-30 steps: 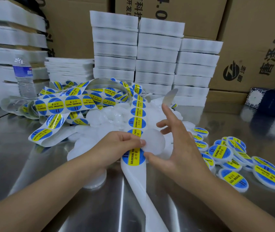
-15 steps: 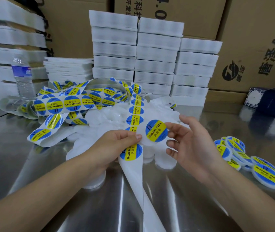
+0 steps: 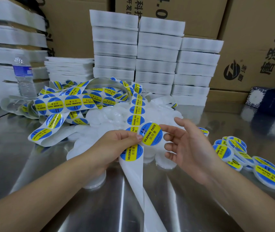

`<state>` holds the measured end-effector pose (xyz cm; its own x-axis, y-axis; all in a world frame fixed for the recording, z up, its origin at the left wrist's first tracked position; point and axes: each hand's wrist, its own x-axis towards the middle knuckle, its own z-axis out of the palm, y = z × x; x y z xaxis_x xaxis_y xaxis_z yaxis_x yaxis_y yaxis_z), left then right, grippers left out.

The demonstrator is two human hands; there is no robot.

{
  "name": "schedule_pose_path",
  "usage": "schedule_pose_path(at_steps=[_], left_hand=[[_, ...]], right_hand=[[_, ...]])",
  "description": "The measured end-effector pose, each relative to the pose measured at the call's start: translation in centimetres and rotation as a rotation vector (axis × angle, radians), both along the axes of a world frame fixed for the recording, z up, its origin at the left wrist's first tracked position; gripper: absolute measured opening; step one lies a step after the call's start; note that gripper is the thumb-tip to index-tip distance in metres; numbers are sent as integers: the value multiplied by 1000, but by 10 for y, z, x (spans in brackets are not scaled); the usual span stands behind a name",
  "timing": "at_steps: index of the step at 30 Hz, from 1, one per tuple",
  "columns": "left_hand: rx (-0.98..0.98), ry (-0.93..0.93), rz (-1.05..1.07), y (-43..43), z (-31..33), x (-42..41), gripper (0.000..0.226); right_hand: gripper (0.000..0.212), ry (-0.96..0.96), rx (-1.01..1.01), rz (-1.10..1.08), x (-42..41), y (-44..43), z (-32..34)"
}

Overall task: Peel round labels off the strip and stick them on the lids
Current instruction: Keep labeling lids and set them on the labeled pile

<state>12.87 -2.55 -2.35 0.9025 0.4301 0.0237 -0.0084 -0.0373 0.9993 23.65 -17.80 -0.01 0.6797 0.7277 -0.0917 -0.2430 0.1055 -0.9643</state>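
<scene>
Where the hands meet: over the middle of the steel bench [image 3: 32,156], toward its front edge, above the heap of bare lids [image 3: 113,118].
Left hand [image 3: 115,146]: curled round the strip [image 3: 134,113], gripping it just above a blue-and-yellow label [image 3: 132,153]; the thumb tip rests on the left rim of the labelled lid [image 3: 151,134].
Right hand [image 3: 188,144]: fingers spread and only lightly bent, thumb lifted free; the index fingertip [image 3: 162,126] touches the lid's right rim, the others lie just beside it. Whether they carry it from behind, I cannot tell.
Labelled lid: between the two hands, face tilted up, its round sticker reading SOLDERING PASTE.
Strip: comes from a tangle at the bench's back left, passes through the left hand, and its bare backing trails toward the front edge.
Finished lids [image 3: 234,153]: an overlapping cluster by the right edge.
Back edge: a water bottle [image 3: 24,76] at the left, white stacks [image 3: 156,52] in the middle, cartons [image 3: 254,39] behind.
</scene>
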Motion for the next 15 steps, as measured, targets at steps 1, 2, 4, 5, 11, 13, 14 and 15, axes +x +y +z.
schedule_pose_path(at_steps=[1, 2, 4, 5, 11, 13, 14, 15], left_hand=[[-5, 2, -4, 0, 0, 0, 20], [-10, 4, -6, 0, -1, 0, 19], [-21, 4, -7, 1, -2, 1, 16], [-27, 3, -4, 1, -2, 1, 15], [-37, -16, -23, 0, -3, 2, 22], [-34, -15, -21, 0, -3, 2, 23], [-35, -13, -20, 0, -3, 2, 24], [-36, -11, -18, 0, -3, 2, 24]], right_hand=[[40, 0, 1, 4, 0, 0, 0], [40, 1, 1, 7, 1, 0, 0], [40, 1, 0, 9, 1, 0, -1], [39, 1, 0, 10, 1, 0, -1], [37, -11, 3, 26, 2, -1, -2], [38, -15, 1, 30, 2, -1, -3], [38, -17, 0, 31, 2, -1, -2], [38, -19, -1, 32, 2, 0, -2]])
